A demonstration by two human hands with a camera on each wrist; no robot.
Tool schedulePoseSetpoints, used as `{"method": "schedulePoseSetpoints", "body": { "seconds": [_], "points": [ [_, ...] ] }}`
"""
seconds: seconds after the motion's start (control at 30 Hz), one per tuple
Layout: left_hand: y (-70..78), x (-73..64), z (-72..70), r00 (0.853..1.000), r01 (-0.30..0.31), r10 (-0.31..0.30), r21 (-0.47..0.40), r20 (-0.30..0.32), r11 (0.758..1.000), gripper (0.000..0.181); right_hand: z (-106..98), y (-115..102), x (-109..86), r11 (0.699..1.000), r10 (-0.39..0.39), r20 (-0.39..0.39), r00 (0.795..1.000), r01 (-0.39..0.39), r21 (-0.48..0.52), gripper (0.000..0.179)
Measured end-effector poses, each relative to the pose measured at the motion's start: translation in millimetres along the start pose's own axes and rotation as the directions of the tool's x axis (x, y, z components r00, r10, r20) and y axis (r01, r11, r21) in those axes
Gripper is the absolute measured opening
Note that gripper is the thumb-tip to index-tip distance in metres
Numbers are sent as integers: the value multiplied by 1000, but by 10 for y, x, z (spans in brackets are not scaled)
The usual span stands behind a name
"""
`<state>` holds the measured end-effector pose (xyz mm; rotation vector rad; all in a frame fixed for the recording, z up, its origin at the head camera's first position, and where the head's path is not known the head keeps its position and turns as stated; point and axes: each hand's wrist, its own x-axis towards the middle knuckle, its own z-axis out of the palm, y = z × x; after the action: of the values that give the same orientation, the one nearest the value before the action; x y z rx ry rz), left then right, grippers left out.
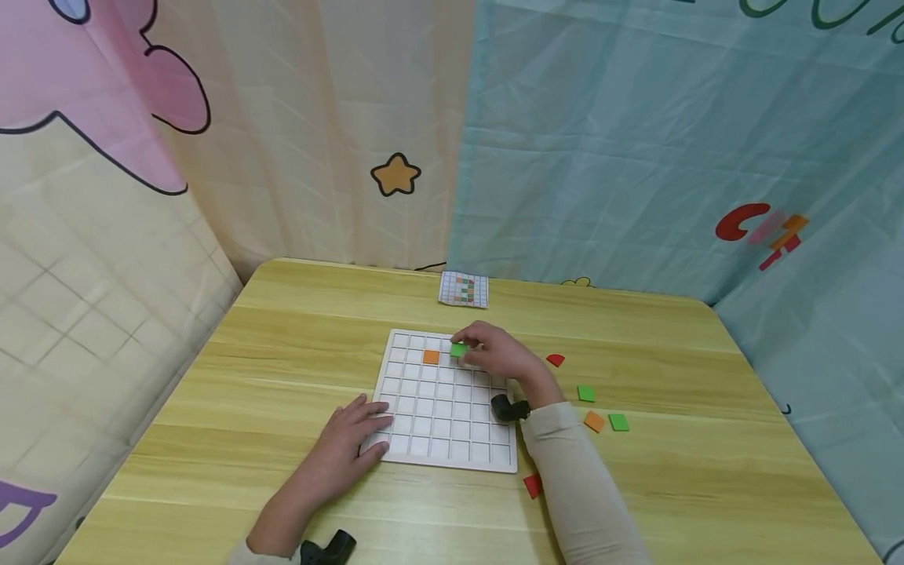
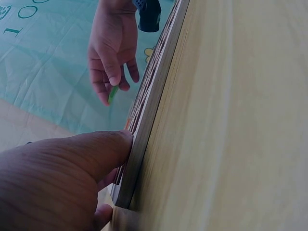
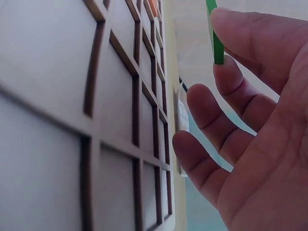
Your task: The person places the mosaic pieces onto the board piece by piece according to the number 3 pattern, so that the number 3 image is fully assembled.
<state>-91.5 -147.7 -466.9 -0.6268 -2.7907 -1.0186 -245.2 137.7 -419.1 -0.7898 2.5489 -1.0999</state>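
Note:
A white grid board point(image 1: 422, 428) with square recesses lies on the table. My right hand point(image 1: 497, 351) pinches a green square tile point(image 1: 458, 350) between thumb and fingertips, above the board's far part. In the right wrist view that green tile point(image 3: 217, 38) stands edge-on, apart from the grid surface. An orange square tile point(image 1: 431, 357) sits in a recess near the far edge, just left of the green one. My left hand point(image 1: 346, 443) rests at the board's near-left edge, fingers spread and lying over its rim; the left wrist view shows the thumb point(image 2: 108, 144) against the board's side.
Right of the board lie loose green tiles point(image 1: 586, 394), an orange tile point(image 1: 594, 422) and a red quarter-round piece point(image 1: 555, 360). Another red piece point(image 1: 533, 486) lies beside my right sleeve. A printed card point(image 1: 464, 289) with a coloured grid pattern lies at the table's far edge.

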Motion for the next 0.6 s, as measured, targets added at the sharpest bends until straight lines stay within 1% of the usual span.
{"method": "schedulePoseSetpoints", "body": {
  "seconds": [0.13,0.43,0.6],
  "points": [
    [7,4,1,1000,-2,2,-4,-2,1000,34,34,-16,46,1000,15,10,1000,-15,5,29],
    [3,-7,4,1000,-14,14,4,-8,1000,34,111,-10,129,999,39,34,999,-38,-28,28],
    [-4,-11,9,1000,-10,10,-1,-7,1000,34,152,-14,166,996,64,54,996,-60,-74,27]
  ]
}}
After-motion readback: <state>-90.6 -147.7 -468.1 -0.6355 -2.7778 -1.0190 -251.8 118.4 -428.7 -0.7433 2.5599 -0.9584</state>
